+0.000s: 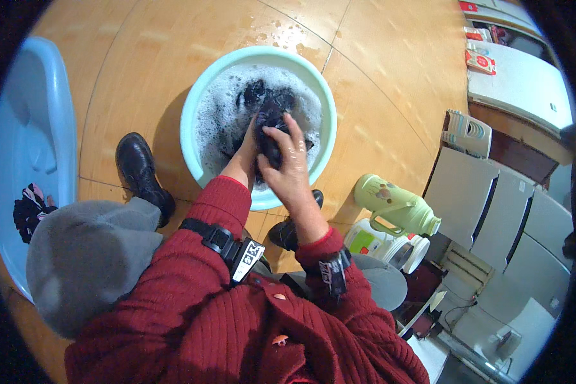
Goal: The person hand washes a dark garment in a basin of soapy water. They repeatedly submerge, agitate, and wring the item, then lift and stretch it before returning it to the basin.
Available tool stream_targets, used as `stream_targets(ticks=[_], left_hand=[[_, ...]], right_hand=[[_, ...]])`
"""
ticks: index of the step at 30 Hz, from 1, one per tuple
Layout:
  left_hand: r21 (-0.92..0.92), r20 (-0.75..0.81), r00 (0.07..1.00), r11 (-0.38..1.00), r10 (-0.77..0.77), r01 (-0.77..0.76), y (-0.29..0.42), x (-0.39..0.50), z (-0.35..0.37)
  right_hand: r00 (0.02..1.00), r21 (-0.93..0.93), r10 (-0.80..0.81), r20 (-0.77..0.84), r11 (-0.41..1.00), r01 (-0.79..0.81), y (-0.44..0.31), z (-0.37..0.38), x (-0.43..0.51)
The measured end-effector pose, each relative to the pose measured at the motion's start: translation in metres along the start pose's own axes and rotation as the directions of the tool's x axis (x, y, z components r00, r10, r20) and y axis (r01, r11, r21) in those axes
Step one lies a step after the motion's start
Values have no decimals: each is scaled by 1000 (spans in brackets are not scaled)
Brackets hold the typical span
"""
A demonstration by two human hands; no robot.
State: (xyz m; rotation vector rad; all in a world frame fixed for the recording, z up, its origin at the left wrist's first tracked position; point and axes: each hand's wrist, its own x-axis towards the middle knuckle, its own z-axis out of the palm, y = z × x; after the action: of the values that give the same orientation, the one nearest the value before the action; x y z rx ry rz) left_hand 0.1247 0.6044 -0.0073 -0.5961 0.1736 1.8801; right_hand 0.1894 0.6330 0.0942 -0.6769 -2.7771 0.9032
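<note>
A round pale-green basin [330,129] of foamy water stands on the floor before me. Dark wet cloth [273,108] is bunched near its middle, partly above the suds [216,96]. My left hand [250,144] reaches in from the lower left and passes behind the cloth; its fingers are hidden, so its grip cannot be made out. Over the near side of the cloth lies my right hand [288,161], wet and slightly blurred, fingers spread and bent against the fabric. More dark cloth shows in the foam around both hands.
At the left is a blue plastic tub [62,110] with black and pink cloth [33,209] in it. A green thermos flask [393,201] stands right of the basin, beside white buckets [372,240]. Black shoes [141,168] flank the basin's near side. White cabinets [461,192] line the right.
</note>
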Motion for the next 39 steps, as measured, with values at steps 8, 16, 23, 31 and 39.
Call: stream_targets(ticks=[8, 16, 23, 31, 39], left_hand=[[238, -89, 985, 963, 150, -125, -16, 27, -23], [966, -98, 932, 259, 349, 5, 26, 8, -10], [745, 6, 870, -583, 493, 325, 15, -40, 34], [691, 403, 905, -605, -132, -396, -1, -34, 70], [872, 93, 957, 441, 273, -210, -10, -57, 48]], right_hand=[[972, -206, 126, -198, 964, -167, 29, 20, 28], [870, 413, 441, -219, 850, -327, 104, -7, 31], [916, 436, 220, -335, 898, -56, 56, -35, 11], [925, 349, -149, -349, 896, 276, -6, -68, 1], [971, 519, 5, -240, 846, 124, 29, -105, -18]])
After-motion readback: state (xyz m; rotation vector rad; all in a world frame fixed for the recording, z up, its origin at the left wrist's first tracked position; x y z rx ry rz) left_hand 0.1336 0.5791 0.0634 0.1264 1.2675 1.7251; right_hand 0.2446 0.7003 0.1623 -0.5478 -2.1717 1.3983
